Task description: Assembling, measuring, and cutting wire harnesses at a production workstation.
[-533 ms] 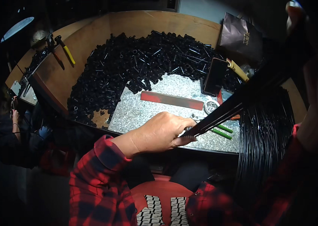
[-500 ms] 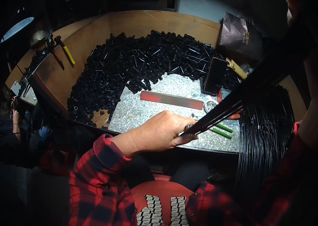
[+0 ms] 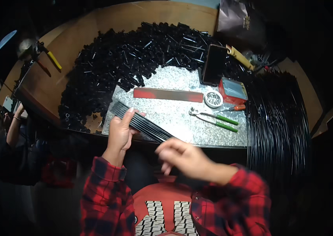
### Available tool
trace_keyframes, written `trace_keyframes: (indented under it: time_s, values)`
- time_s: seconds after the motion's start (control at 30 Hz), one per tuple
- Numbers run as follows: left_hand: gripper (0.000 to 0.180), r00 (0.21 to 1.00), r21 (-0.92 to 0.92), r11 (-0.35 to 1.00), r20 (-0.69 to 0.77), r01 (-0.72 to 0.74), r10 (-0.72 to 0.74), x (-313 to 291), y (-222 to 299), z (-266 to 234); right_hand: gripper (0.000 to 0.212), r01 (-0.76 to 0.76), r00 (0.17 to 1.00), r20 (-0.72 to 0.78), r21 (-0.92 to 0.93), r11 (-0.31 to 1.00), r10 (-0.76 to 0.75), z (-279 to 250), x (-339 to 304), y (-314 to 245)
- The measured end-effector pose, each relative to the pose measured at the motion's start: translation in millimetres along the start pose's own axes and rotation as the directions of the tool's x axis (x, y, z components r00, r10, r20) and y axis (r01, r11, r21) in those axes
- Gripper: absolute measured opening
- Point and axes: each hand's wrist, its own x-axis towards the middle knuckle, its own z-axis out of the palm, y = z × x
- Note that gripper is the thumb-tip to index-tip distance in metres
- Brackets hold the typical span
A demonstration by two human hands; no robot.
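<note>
Black rods (image 3: 147, 125) swung lower: in left hand (image 3: 120, 133), ends near right hand (image 3: 188, 158).

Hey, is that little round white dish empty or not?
Not empty: the white dish holds small shiny pieces, visible inside its rim.

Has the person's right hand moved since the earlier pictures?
Yes, left and down: the right hand was raised far to the right of the green-handled pliers; now it is on their near side.

A speckled board (image 3: 174, 113) carries a reddish bar (image 3: 168, 95) and pliers (image 3: 226, 119).
</note>
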Motion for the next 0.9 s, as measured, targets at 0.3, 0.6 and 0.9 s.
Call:
trace_keyframes:
  time_s: [0.3,0.6,0.9]
  values:
    - [0.024,0.973,-0.209,0.978,-0.229,-0.029,-0.02,-26,-46,-8,0.058,0.269,0.953,-0.267,0.522,0.809,-0.144,22,53,95]
    - [0.049,0.965,-0.14,0.968,0.192,0.207,-0.179,-60,-45,16,0.05,0.346,0.789,-0.602,0.264,0.9,-0.126,-50,46,19]
    - [0.026,0.922,0.313,0.949,0.359,0.031,-0.149,-91,-22,10,0.036,0.214,0.902,-0.267,-0.403,0.89,-0.338,-81,11,-74]
